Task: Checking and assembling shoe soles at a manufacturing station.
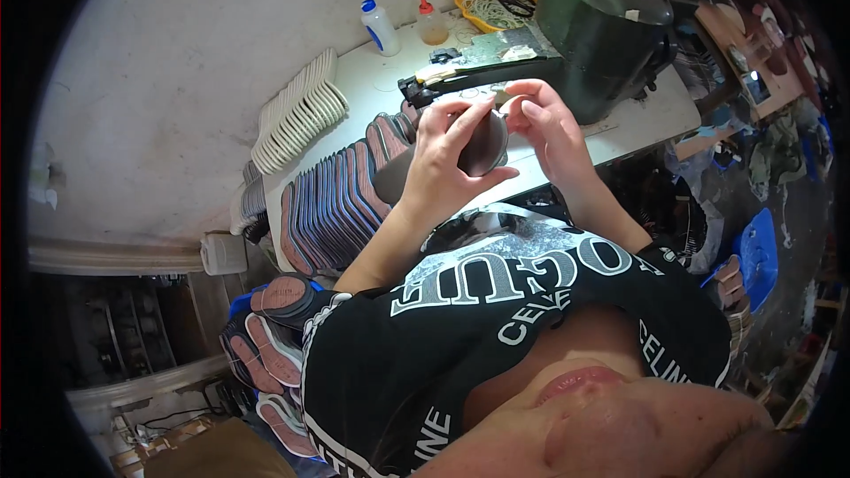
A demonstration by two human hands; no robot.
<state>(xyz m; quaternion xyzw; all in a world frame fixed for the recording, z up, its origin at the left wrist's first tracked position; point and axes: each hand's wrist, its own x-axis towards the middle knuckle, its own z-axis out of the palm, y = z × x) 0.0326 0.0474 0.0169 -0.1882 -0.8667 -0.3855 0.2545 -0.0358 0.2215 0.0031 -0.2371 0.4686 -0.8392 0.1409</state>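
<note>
My left hand is closed round a dark grey shoe sole, thumb underneath and fingers over its upper side. One end of the sole bends up between my two hands, and its other end shows behind my left wrist. My right hand is at the sole's raised edge, with thumb and index finger pinched together there. What lies in that pinch is too small to make out. Left of my left hand, a long row of soles with pinkish faces and dark and bluish edges stands packed on the white table.
A row of pale curved pieces stands at the back left. Behind my hands are a white bottle, a red-nozzled bottle, an orange basket of cords and a large dark green body. More soles lie left of me.
</note>
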